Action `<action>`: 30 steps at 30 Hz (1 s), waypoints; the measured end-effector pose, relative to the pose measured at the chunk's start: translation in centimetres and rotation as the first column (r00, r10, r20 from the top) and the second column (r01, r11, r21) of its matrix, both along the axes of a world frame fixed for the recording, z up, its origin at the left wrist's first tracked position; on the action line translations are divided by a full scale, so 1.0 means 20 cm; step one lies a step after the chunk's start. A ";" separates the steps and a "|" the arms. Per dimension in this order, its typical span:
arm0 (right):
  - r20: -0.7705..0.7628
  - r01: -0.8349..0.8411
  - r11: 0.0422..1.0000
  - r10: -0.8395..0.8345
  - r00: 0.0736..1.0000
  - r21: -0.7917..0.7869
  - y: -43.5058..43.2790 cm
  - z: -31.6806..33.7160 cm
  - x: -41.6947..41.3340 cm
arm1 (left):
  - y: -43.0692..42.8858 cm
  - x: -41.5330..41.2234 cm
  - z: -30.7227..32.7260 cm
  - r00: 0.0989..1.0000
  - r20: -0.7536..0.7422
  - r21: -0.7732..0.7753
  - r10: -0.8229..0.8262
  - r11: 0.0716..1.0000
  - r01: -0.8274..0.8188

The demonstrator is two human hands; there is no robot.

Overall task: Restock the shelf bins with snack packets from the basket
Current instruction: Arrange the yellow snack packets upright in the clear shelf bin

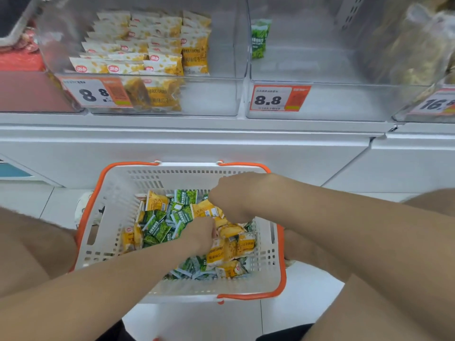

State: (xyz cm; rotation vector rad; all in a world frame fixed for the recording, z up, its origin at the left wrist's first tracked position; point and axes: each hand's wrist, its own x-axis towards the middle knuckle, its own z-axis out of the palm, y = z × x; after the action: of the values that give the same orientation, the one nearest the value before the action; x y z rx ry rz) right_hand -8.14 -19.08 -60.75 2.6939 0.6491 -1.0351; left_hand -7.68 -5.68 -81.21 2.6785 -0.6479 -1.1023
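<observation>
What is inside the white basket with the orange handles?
A mixed heap of yellow packets and green packets, with the left hand and right hand among them. Whether their fingers hold anything is hidden, as are lower layers.

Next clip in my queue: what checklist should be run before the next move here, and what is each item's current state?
1. Stock in the basket, yellow packets and green packets mixed: ok.
2. Both the left hand and the right hand down among the packets: ok.
3. Secure grip on a packet: cannot tell, the fingertips are buried.
4. Colours sorted for one bin: not ok, the heap is mixed.
5. Room in the middle bin: ok, only a single green packet inside.
6. Room in the left bin beside its stacked yellow packs: ok.
</observation>
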 end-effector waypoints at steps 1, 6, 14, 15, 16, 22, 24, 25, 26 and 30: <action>0.000 -0.005 1.000 0.005 1.000 0.000 0.00 0.02 0.01 | 0.00 0.03 0.04 1.000 0.008 -0.019 0.027 0.999 -0.027; 0.031 0.049 0.999 -0.048 0.998 -0.022 0.01 0.12 0.05 | 0.00 0.22 0.34 0.966 -0.117 -0.209 0.230 0.945 -0.251; 0.120 0.245 0.950 -0.270 0.955 0.193 -0.14 0.27 0.19 | 0.07 0.45 0.98 0.915 -0.231 -0.530 0.331 0.745 -0.404; 0.100 0.276 0.918 -0.315 0.944 0.285 -0.14 0.30 0.20 | 0.09 0.47 1.05 0.911 -0.244 -0.559 0.334 0.719 -0.413; 0.091 0.308 0.875 -0.365 0.927 0.373 -0.13 0.31 0.21 | 0.10 0.48 1.11 0.906 -0.254 -0.585 0.339 0.692 -0.423; 0.143 0.374 0.644 -0.603 0.785 0.667 -0.10 0.35 0.27 | 0.18 0.56 1.37 0.891 -0.260 -0.649 0.372 0.615 -0.447; 0.145 0.384 0.601 -0.647 0.748 0.701 -0.09 0.37 0.30 | 0.19 0.57 1.41 0.887 -0.248 -0.666 0.390 0.596 -0.448; 0.148 0.392 0.584 -0.669 0.729 0.710 -0.09 0.38 0.31 | 0.18 0.58 1.42 0.885 -0.235 -0.685 0.401 0.578 -0.444; 0.125 0.410 0.553 -0.691 0.712 0.725 -0.08 0.38 0.33 | 0.18 0.59 1.43 0.883 -0.206 -0.709 0.422 0.557 -0.432; -0.229 0.485 0.126 -0.761 0.607 0.866 -0.03 0.41 0.37 | 0.19 0.65 1.44 0.863 0.064 -0.796 0.502 0.547 -0.259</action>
State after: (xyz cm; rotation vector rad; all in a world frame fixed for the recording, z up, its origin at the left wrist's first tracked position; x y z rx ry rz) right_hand -0.78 -19.75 -52.56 4.1944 -0.2783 -0.3009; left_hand 5.34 -1.91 -52.36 2.0372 -0.3868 -0.1952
